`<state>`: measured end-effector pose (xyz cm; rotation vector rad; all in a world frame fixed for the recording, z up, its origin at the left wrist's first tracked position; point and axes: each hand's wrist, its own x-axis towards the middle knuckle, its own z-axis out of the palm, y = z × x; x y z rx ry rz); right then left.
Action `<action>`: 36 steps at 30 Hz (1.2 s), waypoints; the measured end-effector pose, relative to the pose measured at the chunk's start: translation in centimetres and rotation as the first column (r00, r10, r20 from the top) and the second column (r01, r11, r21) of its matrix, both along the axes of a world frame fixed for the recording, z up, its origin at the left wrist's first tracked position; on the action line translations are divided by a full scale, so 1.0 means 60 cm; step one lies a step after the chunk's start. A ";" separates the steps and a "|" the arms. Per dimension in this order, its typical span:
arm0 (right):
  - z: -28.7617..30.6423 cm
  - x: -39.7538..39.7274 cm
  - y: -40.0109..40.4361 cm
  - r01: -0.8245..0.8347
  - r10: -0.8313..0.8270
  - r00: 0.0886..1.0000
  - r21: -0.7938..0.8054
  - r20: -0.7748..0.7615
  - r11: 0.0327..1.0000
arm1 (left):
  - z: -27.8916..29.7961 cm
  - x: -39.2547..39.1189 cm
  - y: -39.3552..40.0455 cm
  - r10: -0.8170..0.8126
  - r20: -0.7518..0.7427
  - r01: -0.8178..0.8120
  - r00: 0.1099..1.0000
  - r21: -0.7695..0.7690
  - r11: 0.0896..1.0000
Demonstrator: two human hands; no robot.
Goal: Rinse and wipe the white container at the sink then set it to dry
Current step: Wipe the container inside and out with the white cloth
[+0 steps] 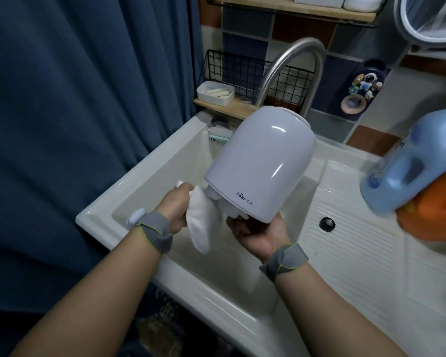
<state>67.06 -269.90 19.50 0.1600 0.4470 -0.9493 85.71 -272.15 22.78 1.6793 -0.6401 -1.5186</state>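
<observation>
The white container (260, 163) is a rounded glossy tank with a small dark logo near its rim. It is tilted over the white sink (129, 191), its closed end toward the tap and its open end toward me. My right hand (258, 235) grips its lower rim from underneath. My left hand (177, 210) holds a white cloth (204, 222), which hangs down and reaches into the container's opening. Both wrists wear grey bands.
A curved metal tap (291, 70) arches behind the container. A blue bottle (410, 163) and an orange one (433, 215) stand at the right by the ribbed drainboard (358, 253). Behind are a wire rack (245, 73), a soap dish (215, 93) and a brush (218, 136). A blue curtain (75, 112) hangs left.
</observation>
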 end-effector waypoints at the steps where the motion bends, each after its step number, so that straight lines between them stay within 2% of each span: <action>1: -0.001 0.001 0.001 0.008 -0.008 1.000 0.000 -0.003 1.000 | 0.004 -0.006 0.005 0.022 -0.142 -0.021 0.990 0.006 1.000; 5: 0.000 0.001 0.009 0.037 -0.038 0.998 -0.007 -0.045 0.999 | 0.013 -0.006 0.023 0.017 -0.473 -0.020 0.881 -0.002 1.000; 9: 0.006 -0.009 0.017 0.078 -0.079 0.994 -0.014 -0.080 0.997 | 0.005 -0.022 0.040 0.025 -0.623 0.005 0.782 0.046 0.999; 12: 0.014 -0.029 0.029 0.050 -0.055 0.991 -0.041 -0.122 0.998 | 0.007 -0.044 0.045 -0.003 -0.662 0.041 0.750 0.042 0.998; 17: 0.025 -0.070 0.047 -0.035 -0.002 0.971 -0.152 -0.240 0.988 | 0.045 -0.083 0.043 -0.180 -0.682 0.189 0.709 -0.061 0.980; 23: 0.035 -0.172 0.061 0.083 -0.161 0.908 -0.211 -0.386 0.974 | 0.072 -0.198 0.035 -0.309 -0.692 0.324 0.653 -0.114 0.939; 28: 0.048 -0.259 0.079 0.177 -0.271 0.878 -0.258 -0.395 0.950 | 0.078 -0.291 0.041 -0.377 -0.771 0.409 0.514 -0.166 0.897; 30: 0.055 -0.287 0.085 0.240 -0.320 0.865 -0.241 -0.387 0.940 | 0.075 -0.322 0.043 -0.387 -0.782 0.396 0.488 -0.197 0.897; 34: 0.075 -0.356 0.112 0.360 -0.435 0.773 -0.246 -0.462 0.900 | 0.068 -0.395 0.053 -0.454 -0.781 0.441 0.429 -0.258 0.860; 36: 0.087 -0.393 0.134 0.423 -0.508 0.739 -0.283 -0.443 0.861 | 0.063 -0.434 0.059 -0.501 -0.788 0.489 0.358 -0.299 0.819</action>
